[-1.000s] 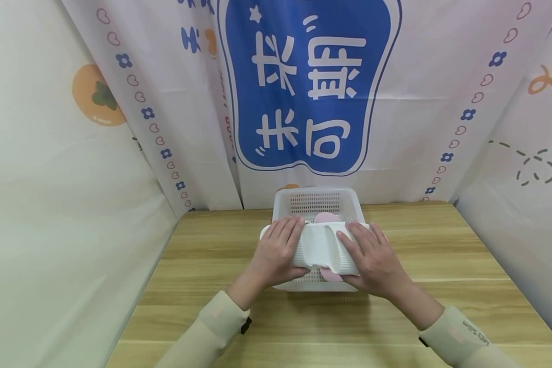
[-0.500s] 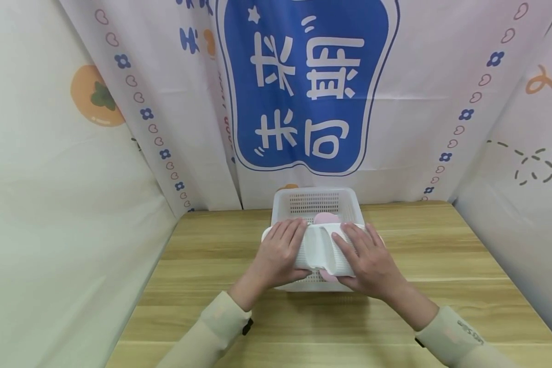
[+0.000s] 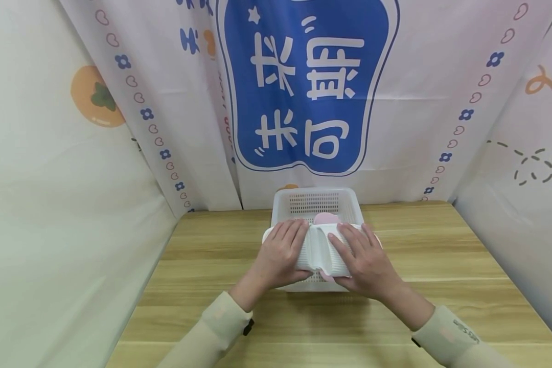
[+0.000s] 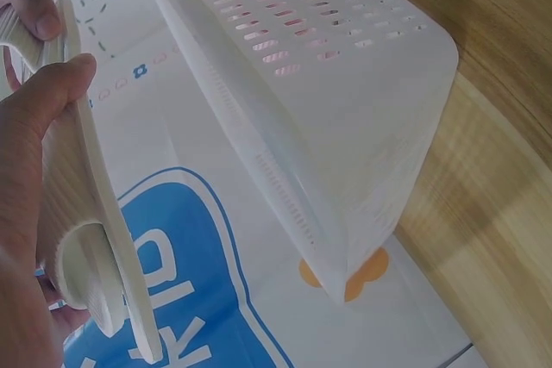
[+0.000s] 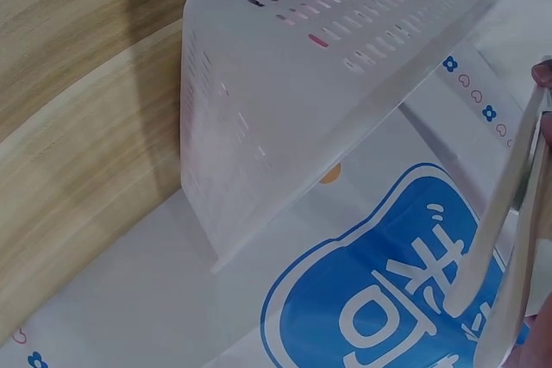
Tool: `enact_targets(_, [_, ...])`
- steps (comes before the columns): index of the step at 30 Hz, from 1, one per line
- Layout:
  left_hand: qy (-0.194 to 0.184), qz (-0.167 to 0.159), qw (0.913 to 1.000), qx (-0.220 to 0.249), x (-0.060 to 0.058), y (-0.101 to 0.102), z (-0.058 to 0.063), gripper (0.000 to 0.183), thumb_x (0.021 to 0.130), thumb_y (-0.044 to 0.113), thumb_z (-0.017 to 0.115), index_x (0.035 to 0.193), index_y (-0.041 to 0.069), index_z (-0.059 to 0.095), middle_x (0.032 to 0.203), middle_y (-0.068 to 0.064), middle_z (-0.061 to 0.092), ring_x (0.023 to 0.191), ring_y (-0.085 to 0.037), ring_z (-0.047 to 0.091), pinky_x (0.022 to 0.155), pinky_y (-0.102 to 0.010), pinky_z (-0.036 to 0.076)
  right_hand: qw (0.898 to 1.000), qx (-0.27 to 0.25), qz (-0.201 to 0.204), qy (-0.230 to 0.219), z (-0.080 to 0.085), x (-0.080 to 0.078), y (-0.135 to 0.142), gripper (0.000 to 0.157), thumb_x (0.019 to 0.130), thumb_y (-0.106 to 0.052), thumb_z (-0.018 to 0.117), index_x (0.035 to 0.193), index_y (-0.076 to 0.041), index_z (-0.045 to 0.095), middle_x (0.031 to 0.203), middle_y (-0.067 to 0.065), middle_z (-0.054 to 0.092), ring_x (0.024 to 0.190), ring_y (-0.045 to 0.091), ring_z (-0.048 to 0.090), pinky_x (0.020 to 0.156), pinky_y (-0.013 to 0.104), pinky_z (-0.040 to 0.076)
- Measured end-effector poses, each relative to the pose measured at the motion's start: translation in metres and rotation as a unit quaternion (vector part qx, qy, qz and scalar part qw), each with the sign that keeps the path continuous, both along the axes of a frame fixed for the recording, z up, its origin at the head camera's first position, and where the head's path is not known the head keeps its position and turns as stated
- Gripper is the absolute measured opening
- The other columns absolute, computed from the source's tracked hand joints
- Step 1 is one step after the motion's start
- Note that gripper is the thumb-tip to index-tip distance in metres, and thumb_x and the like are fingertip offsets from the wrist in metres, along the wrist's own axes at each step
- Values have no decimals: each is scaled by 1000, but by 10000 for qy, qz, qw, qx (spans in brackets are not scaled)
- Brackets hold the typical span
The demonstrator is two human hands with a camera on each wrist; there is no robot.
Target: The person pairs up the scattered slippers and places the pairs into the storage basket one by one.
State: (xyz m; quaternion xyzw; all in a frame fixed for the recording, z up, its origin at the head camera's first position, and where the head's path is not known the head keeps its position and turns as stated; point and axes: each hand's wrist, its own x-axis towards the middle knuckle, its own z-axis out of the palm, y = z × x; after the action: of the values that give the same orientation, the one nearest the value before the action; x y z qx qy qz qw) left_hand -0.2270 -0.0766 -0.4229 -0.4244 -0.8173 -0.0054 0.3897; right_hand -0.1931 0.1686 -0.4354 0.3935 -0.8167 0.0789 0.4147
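Over the white plastic basket (image 3: 313,287), both hands hold a pair of white slippers with ribbed straps. My left hand (image 3: 280,253) grips the left slipper (image 3: 305,255), fingers over the top and thumb along its near edge. The right slipper (image 3: 337,259) is under my right hand (image 3: 372,263), which holds it the same way. A narrow smooth hollow shows between the ribbed parts. In the left wrist view the left thumb presses a slipper (image 4: 73,178) near its sole edge. The right wrist view shows two slipper soles (image 5: 516,273) close together at the right.
A pink rounded thing (image 3: 326,219) lies in the basket, partly hidden by the slippers. The basket stands on a wooden table (image 3: 221,255) near its back edge. A printed cloth (image 3: 409,128) hangs behind, with pale cloth walls at both sides.
My right hand has shifted slightly left with its slipper. The hollow between the two ribbed parts has narrowed, while my left hand has barely moved.
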Motion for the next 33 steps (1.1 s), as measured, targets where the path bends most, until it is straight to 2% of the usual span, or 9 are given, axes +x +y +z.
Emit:
enact_targets(3, [15,17,10000,-19,0,1,0,107,61,69,73,134,-6,49,128,-19,57,117,-32,55,102,-42,43,10000,4,20,-40,0,-1,-1,73,88,-59,54,132,0,53,132,29,50,119,43,50,97,68,35])
enact_targets(7, [43,16,10000,-27,1,2,1,106,61,69,73,133,-6,50,127,-18,58,116,-32,55,101,-42,43,10000,38,21,-70,1,-1,-3,74,86,-58,57,132,0,53,133,28,50,120,43,49,98,68,34])
enact_targets(13, [62,20,10000,-25,1,3,2,105,61,68,74,132,-6,51,126,-18,59,115,-32,56,102,-43,43,10000,-10,10,9,1,-1,-5,72,92,-60,45,131,0,53,131,28,51,119,43,50,99,67,35])
enact_targets(23, [60,88,9999,-74,1,3,2,105,61,68,73,133,-5,51,126,-18,59,114,-31,56,102,-42,43,9999,59,-84,-24,2,0,-9,75,95,-62,34,131,0,52,130,27,52,119,42,50,100,65,35])
enact_targets(26, [68,81,9999,-73,1,3,2,106,60,68,73,132,-5,51,126,-18,59,113,-31,56,102,-42,43,9999,118,-107,-49,3,0,-10,75,94,-62,34,131,0,52,130,27,52,120,42,50,100,65,35])
enact_targets(29, [74,71,9999,-79,1,3,2,106,60,68,73,132,-6,51,126,-18,58,113,-31,56,101,-42,43,9998,178,-105,-67,2,-1,-10,73,89,-59,51,132,0,52,130,27,52,120,41,50,99,65,36])
enact_targets(33, [70,53,9999,-90,0,4,1,105,60,69,72,132,-6,52,126,-18,58,113,-31,56,101,-42,44,9996,240,-118,-81,1,-1,-10,85,68,-51,77,132,0,52,130,27,52,120,41,50,99,65,35])
